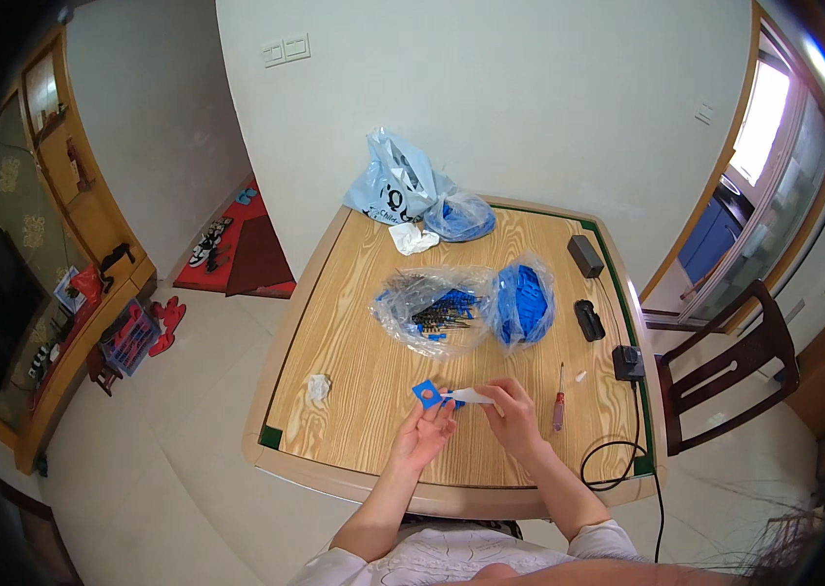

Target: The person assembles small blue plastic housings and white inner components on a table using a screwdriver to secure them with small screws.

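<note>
My left hand, palm turned up, holds a small blue square piece with a round, skin-toned centre that may be a hole. My right hand is closed around a white, tapered tube-like object, its narrow end pointing left toward the blue piece. Whether its tip touches the piece is too small to tell. More blue bits show between the two hands. Beyond them lies a clear plastic bag with dark, thin screw-like parts and blue pieces. Beside it sits another clear bag full of blue pieces.
A red-handled screwdriver lies right of my right hand. Black box-shaped devices and a black cable line the table's right side. Crumpled tissue lies at left; a light-blue bag stands at the back. A dark chair stands right.
</note>
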